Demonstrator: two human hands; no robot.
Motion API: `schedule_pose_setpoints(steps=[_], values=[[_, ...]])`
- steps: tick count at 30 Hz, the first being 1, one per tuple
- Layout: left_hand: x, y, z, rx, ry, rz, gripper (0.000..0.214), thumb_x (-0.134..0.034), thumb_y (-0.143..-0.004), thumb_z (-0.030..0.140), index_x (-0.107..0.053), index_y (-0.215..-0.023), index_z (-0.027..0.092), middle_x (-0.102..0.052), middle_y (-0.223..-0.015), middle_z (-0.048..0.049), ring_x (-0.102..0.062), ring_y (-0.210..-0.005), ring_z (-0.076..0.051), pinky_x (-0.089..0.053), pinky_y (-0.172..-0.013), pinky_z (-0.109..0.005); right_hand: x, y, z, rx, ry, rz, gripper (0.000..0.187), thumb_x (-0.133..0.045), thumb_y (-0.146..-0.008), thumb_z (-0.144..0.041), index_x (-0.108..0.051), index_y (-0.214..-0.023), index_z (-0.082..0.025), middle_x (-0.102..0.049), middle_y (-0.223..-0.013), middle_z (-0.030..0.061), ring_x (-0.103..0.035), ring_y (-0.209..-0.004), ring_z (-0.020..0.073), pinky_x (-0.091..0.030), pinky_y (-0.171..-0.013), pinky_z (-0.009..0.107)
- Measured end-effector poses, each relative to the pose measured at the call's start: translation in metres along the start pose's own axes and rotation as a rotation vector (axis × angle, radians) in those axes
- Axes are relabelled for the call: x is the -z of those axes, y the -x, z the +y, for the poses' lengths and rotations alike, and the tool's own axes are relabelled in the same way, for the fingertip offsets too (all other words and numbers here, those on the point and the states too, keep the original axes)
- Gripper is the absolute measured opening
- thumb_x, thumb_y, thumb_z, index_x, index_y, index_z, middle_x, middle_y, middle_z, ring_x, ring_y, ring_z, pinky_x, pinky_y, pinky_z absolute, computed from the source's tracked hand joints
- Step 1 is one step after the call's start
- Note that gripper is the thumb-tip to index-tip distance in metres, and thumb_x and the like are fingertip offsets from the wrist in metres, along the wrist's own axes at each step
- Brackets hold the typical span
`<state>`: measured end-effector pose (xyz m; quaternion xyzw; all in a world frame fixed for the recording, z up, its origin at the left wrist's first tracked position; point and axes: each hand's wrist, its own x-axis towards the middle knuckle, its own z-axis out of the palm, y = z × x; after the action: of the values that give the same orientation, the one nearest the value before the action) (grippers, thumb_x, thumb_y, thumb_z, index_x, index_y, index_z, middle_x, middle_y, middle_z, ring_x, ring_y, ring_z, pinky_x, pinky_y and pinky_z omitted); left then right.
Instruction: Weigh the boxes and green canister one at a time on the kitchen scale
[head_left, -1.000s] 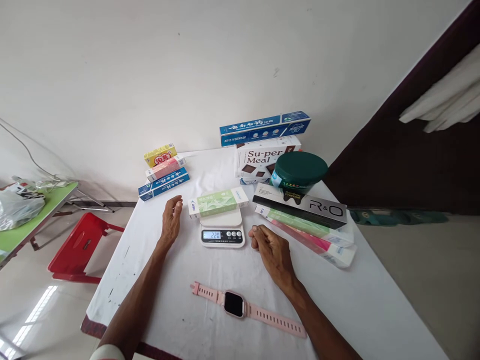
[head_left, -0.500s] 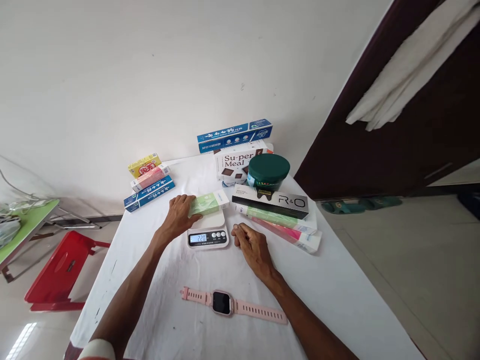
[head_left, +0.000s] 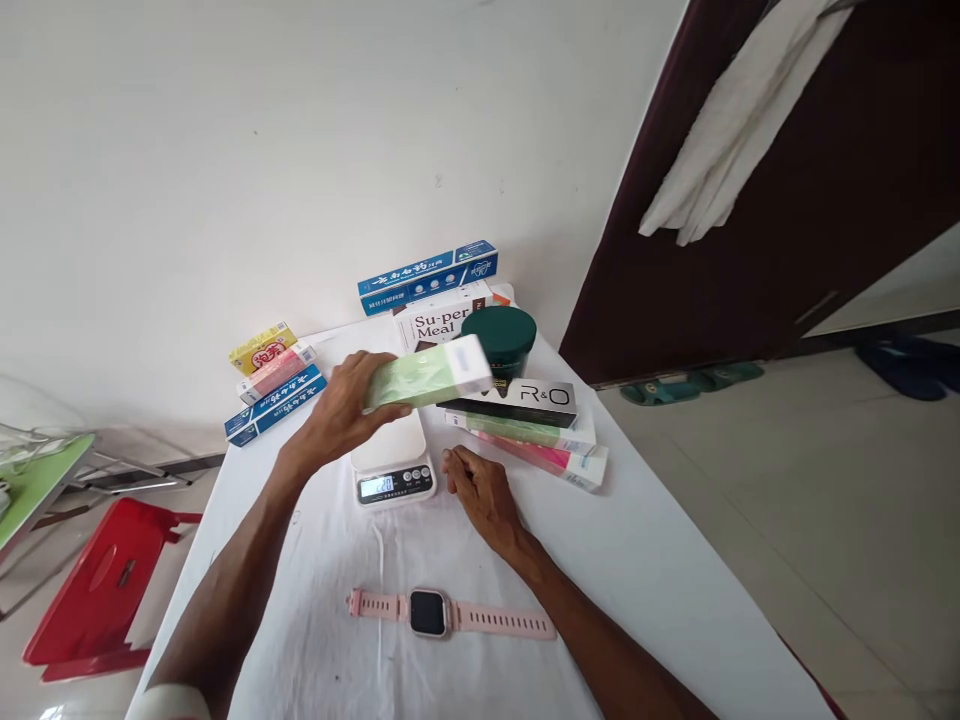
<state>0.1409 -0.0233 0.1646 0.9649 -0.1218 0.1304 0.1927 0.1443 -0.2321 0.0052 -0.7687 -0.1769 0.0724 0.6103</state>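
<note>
My left hand (head_left: 349, 405) is closed around one end of a green and white toothpaste box (head_left: 427, 375), which it holds raised above a white digital scale (head_left: 390, 447). The box's other end points right and hides part of the things behind it. Lit digits show on the scale's display. Just right of the scale, my right hand (head_left: 484, 495) rests on the table with its fingers curled in and nothing visible in them. Beyond it lie a black and silver R&O box (head_left: 544, 400), a green and white box (head_left: 562, 434) and a pink and white box (head_left: 577, 465).
A pink-strapped watch (head_left: 428, 612) lies at the front of the white-covered table (head_left: 637, 580). Behind stand a green-lidded tub (head_left: 501, 332), a Su-per Meal box (head_left: 435, 322) and a blue box (head_left: 431, 277). Several small boxes (head_left: 274, 400) are at left, near a red chair (head_left: 105, 590).
My left hand has lifted the green and white toothpaste box off the scale and tilted its far end up. My right hand stays beside the scale. The view has shifted to the right.
</note>
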Motion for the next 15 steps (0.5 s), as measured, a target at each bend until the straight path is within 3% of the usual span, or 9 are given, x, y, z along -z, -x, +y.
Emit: schedule_pose_setpoints(steps=[4, 8, 11, 15], values=[[-0.038, -0.047, 0.027, -0.201, 0.079, -0.056, 0.054, -0.069, -0.093, 0.054, -0.059, -0.138, 0.027, -0.059, -0.129, -0.0120, -0.055, -0.121, -0.031, -0.049, -0.106, -0.049, 0.000, 0.000, 0.001, 0.000, -0.011, -0.009, 0.045, -0.040, -0.104, -0.049, -0.056, -0.073, -0.021, -0.054, -0.058, -0.0026, -0.051, -0.054, 0.0135, -0.037, -0.059, 0.027], [-0.071, -0.072, 0.030, -0.249, 0.038, -0.094, 0.055, -0.069, -0.091, 0.058, -0.062, -0.136, 0.028, -0.056, -0.124, -0.0127, -0.052, -0.116, -0.033, -0.046, -0.105, -0.054, 0.000, 0.000, 0.001, -0.010, -0.020, 0.004, 0.046, -0.040, -0.104, -0.051, -0.054, -0.072, -0.022, -0.053, -0.057, -0.0030, -0.049, -0.053, 0.0133, -0.036, -0.058, 0.027], [-0.077, -0.076, 0.030, -0.267, 0.007, -0.109, 0.055, -0.069, -0.091, 0.057, -0.062, -0.136, 0.026, -0.055, -0.124, -0.0128, -0.052, -0.116, -0.033, -0.045, -0.104, -0.054, 0.000, 0.000, 0.002, -0.002, -0.022, -0.003, 0.044, -0.039, -0.104, -0.049, -0.055, -0.072, -0.022, -0.054, -0.058, -0.0027, -0.049, -0.054, 0.0137, -0.036, -0.058, 0.027], [-0.069, -0.072, 0.033, -0.250, -0.007, -0.094, 0.053, -0.073, -0.091, 0.047, -0.059, -0.137, 0.025, -0.058, -0.128, -0.0126, -0.052, -0.119, -0.033, -0.045, -0.103, -0.052, 0.000, 0.000, 0.002, -0.003, -0.021, -0.006, 0.043, -0.041, -0.104, -0.047, -0.053, -0.072, -0.022, -0.052, -0.057, -0.0034, -0.047, -0.054, 0.0132, -0.034, -0.058, 0.027]])
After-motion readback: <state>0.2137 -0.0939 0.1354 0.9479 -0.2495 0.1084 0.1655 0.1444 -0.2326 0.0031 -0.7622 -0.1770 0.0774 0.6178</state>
